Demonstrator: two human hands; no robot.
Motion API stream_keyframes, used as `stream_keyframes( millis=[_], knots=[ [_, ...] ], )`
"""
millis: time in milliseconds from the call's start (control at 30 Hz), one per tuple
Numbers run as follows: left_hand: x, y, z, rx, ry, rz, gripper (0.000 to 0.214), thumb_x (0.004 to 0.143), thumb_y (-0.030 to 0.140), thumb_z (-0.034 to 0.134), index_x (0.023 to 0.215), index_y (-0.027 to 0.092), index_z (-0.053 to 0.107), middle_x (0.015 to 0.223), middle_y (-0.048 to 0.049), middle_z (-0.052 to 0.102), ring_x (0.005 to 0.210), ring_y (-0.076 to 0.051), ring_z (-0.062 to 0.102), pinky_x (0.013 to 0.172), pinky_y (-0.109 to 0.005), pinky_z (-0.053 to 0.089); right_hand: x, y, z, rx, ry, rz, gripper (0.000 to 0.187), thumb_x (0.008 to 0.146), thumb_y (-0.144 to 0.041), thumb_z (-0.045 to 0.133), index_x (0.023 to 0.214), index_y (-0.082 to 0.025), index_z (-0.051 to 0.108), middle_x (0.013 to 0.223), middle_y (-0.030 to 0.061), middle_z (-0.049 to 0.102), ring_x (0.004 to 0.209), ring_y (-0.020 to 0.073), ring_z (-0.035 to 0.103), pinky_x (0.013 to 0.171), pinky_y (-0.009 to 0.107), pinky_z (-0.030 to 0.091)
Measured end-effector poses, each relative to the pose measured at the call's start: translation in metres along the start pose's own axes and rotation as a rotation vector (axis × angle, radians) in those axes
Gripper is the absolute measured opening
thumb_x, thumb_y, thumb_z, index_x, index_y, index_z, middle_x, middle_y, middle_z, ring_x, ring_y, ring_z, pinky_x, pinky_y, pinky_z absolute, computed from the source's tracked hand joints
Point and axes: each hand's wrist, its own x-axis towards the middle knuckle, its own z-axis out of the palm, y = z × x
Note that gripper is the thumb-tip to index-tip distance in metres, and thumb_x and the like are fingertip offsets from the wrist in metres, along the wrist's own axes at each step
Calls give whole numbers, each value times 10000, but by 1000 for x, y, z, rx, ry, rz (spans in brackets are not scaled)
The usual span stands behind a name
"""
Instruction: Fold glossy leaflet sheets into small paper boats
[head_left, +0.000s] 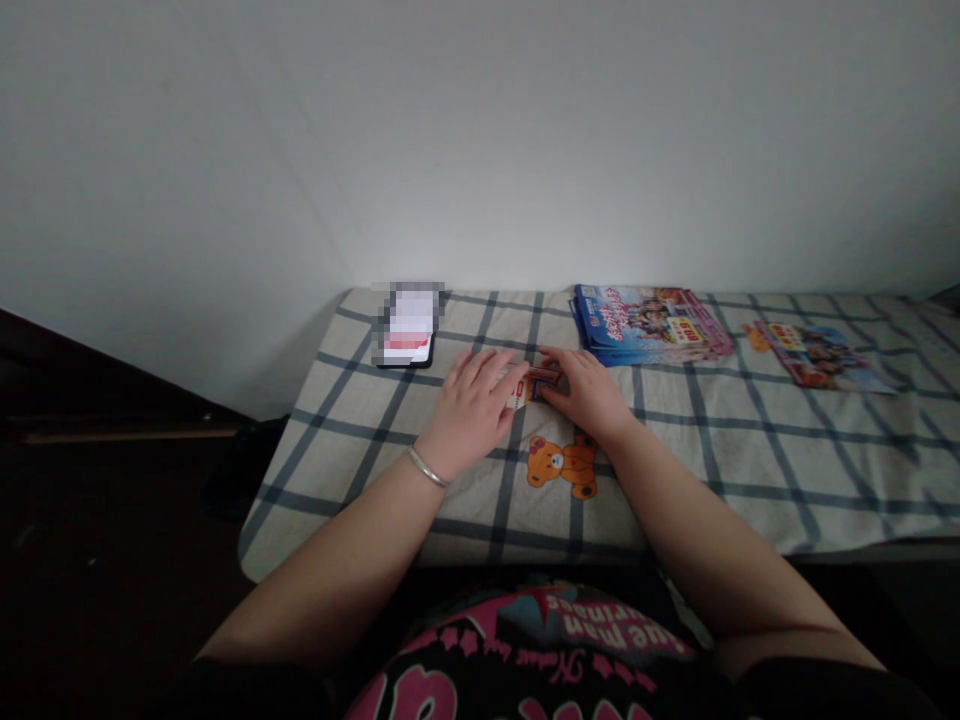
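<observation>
A small printed paper (519, 394), which looks like a folded leaflet, lies on the checked cloth between my hands, largely covered by them. My left hand (474, 405) rests palm down over its left side, with the fingers stretched and slightly apart. At the other end, my right hand (589, 392) is curled, its thumb and fingers closed about the paper's right edge. How much of the paper is under the left palm is hidden. Just beyond my right hand is a stack of colourful leaflets (649, 325), blue and pink.
A phone (409, 325) with a lit screen lies at the back left. Another printed leaflet (825, 357) is at the right. The checked tablecloth (337, 440) bears an orange bear print (562, 465). A white wall (480, 140) rises behind the table.
</observation>
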Motion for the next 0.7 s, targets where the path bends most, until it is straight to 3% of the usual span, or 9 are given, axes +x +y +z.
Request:
stream_keyframes(
  millis=[200,500,700],
  knots=[
    [-3,-10,2,-43,-87,-21,663,833,337,648,1431,178,410,1433,-114,493,1292,-289,466,1188,-529,225,-1,0,-5,-2,-55,-57,278,839,-244,667,1116,-217,663,1074,79,700,1031,260,590,939,421,478],
    [-2,-7,5,-60,-76,-24,558,853,281,633,1376,178,467,1327,-98,565,1220,-270,509,1173,-517,250,1,-3,-1,-44,-22,-40,144,867,-205,621,990,-210,698,1029,72,706,989,249,588,923,408,475],
    [0,-6,3,-32,-83,18,423,851,272,642,1253,176,551,1230,-84,638,1134,-260,563,1179,-526,231,2,-5,-2,-88,-15,-24,175,837,-179,647,1003,-212,693,985,66,704,968,255,590,883,394,483]
  ],
)
